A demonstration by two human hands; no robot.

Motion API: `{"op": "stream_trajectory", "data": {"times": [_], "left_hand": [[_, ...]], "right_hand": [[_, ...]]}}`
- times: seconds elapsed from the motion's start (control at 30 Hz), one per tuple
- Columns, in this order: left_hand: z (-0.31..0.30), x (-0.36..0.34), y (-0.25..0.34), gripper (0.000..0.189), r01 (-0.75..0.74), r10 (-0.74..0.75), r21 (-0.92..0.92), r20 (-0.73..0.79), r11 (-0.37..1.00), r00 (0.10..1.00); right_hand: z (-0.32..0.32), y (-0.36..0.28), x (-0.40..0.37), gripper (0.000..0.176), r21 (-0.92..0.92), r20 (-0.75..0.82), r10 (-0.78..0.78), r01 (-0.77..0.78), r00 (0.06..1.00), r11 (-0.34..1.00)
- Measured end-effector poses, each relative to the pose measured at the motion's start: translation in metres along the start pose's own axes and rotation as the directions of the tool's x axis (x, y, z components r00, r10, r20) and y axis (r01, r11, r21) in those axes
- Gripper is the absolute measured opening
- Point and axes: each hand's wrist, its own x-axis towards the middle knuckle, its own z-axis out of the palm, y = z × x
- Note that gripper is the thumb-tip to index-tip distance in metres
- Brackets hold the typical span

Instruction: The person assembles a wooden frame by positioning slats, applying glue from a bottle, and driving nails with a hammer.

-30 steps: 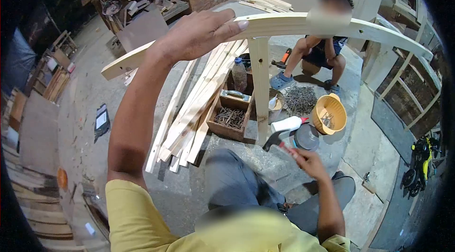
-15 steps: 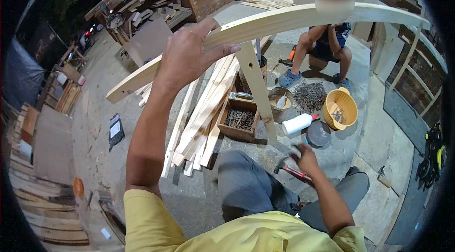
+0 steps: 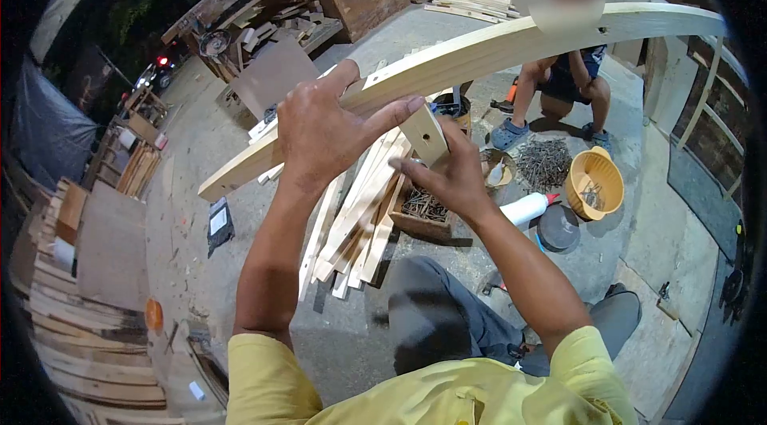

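Observation:
My left hand (image 3: 323,129) grips a long curved wooden rail (image 3: 511,41) held up in front of me. A short wooden upright (image 3: 424,134) hangs from the rail's underside, and my right hand (image 3: 451,177) is closed around it just below the joint. Under my hands lies a pile of pale wooden slats (image 3: 359,209) on the concrete floor. A hammer (image 3: 494,285) lies on the floor by my leg, mostly hidden by my right forearm.
A wooden box of nails (image 3: 422,213), a white glue bottle (image 3: 527,208), a dark round lid (image 3: 558,228) and a yellow basket (image 3: 595,184) sit on the floor. A loose nail heap (image 3: 543,163) lies before a crouching person (image 3: 559,81). Stacked boards line the left.
My right hand let go of the hammer on the floor and rose to grasp the upright. The rail tilted up on the right, and my left hand shifted its grip.

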Motion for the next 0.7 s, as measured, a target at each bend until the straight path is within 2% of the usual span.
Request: {"op": "stream_trajectory", "data": {"times": [0.03, 0.07, 0.13, 0.17, 0.4, 0.53, 0.6, 0.63, 0.67, 0.7], "left_hand": [[0.0, 0.0, 0.001, 0.067, -0.004, 0.004, 0.002, 0.005, 1.0, 1.0], [0.0, 0.001, 0.001, 0.066, -0.006, 0.006, 0.018, 0.0, 1.0, 1.0], [0.001, 0.0, 0.0, 0.065, -0.01, 0.01, 0.03, -0.002, 0.999, 1.0], [0.002, -0.001, -0.002, 0.064, -0.032, 0.033, 0.031, -0.034, 0.999, 0.999], [0.005, -0.005, -0.004, 0.06, -0.059, 0.058, -0.02, -0.077, 0.998, 0.995], [0.0, -0.005, -0.001, 0.056, -0.061, 0.058, -0.047, -0.06, 0.997, 0.996], [-0.005, -0.004, 0.004, 0.063, -0.004, 0.003, -0.072, -0.013, 0.997, 1.0], [-0.007, -0.006, 0.011, 0.057, 0.03, -0.034, -0.147, -0.02, 0.989, 0.999], [-0.001, -0.006, 0.009, 0.052, -0.036, 0.011, -0.254, -0.097, 0.966, 0.995], [0.0, -0.007, 0.009, 0.048, -0.012, -0.008, -0.29, -0.066, 0.957, 0.998]], "right_hand": [[0.004, -0.001, 0.006, 0.04, 0.018, -0.037, -0.027, 0.028, 0.999, 0.999], [0.005, 0.001, 0.009, 0.04, 0.019, -0.042, -0.023, 0.024, 0.999, 1.0], [0.006, 0.006, 0.01, 0.033, 0.118, 0.028, 0.031, -0.034, 0.999, 0.992], [0.01, 0.009, 0.008, 0.028, 0.223, 0.011, 0.048, -0.049, 0.999, 0.974], [0.007, 0.011, 0.003, 0.027, 0.219, 0.046, 0.095, -0.103, 0.994, 0.97], [0.005, 0.002, 0.002, 0.029, 0.142, -0.015, 0.043, -0.041, 0.999, 0.989], [0.004, -0.001, 0.0, 0.03, 0.088, -0.067, 0.055, -0.049, 0.996, 0.995], [0.004, -0.002, -0.001, 0.033, 0.063, -0.063, 0.063, -0.06, 0.996, 0.996], [0.003, -0.002, -0.003, 0.037, 0.032, -0.065, 0.078, -0.076, 0.995, 0.997], [0.006, 0.004, -0.005, 0.038, 0.008, -0.086, 0.054, -0.053, 0.995, 0.999]]}}
